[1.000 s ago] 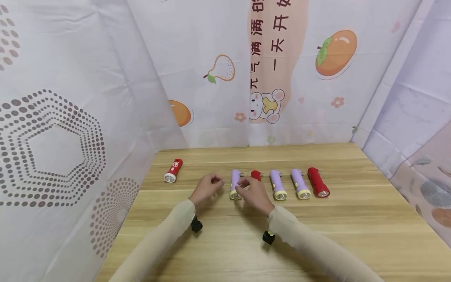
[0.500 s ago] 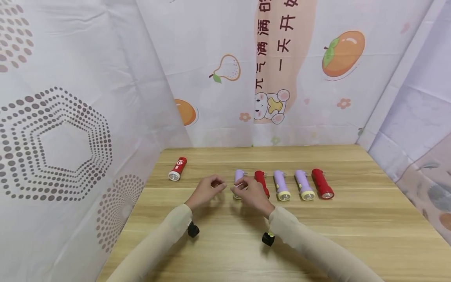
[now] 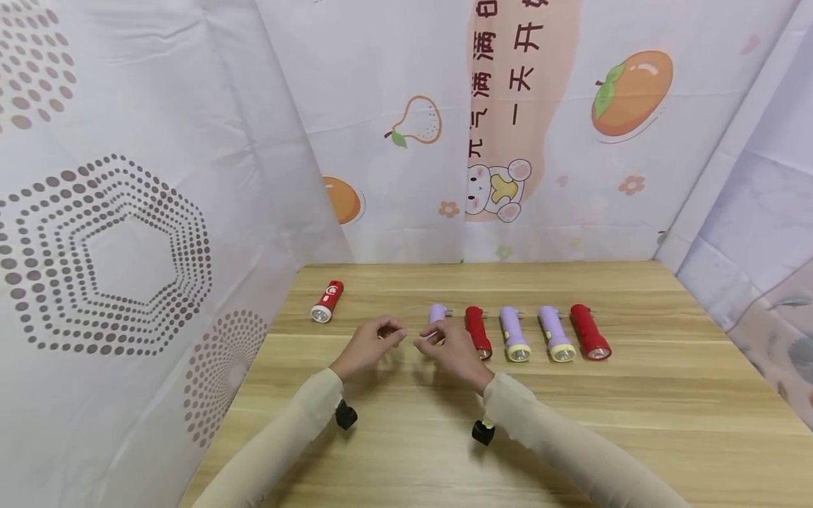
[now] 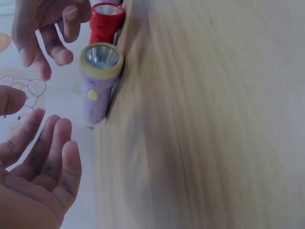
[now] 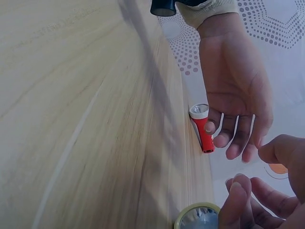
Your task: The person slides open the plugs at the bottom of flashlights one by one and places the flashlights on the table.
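Observation:
Both hands hover over the table with loosely bent fingers and nothing in them. The left hand [image 3: 370, 344] is left of the row of flashlights. Facing it, the right hand [image 3: 456, 351] partly hides the leftmost purple flashlight [image 3: 437, 312] in the head view. That flashlight's yellow rim and switch show in the left wrist view, where the purple flashlight [image 4: 96, 98] lies apart from the fingers. Beside it lies a red flashlight [image 3: 476, 330]. Farther right are two purple flashlights with yellow rims, one nearer [image 3: 513, 331] and one farther [image 3: 555, 331], then another red flashlight [image 3: 588, 331].
A red flashlight with a white head [image 3: 327, 301] lies alone at the back left of the wooden table [image 3: 406, 451]. Printed cloth [image 3: 375, 63] hangs behind the table and at both sides. A small black camera sits at each wrist.
The head view has shifted, so the scene slides right in it. The right hand has moved left relative to the flashlights, uncovering more of the red one. No flashlight has visibly moved.

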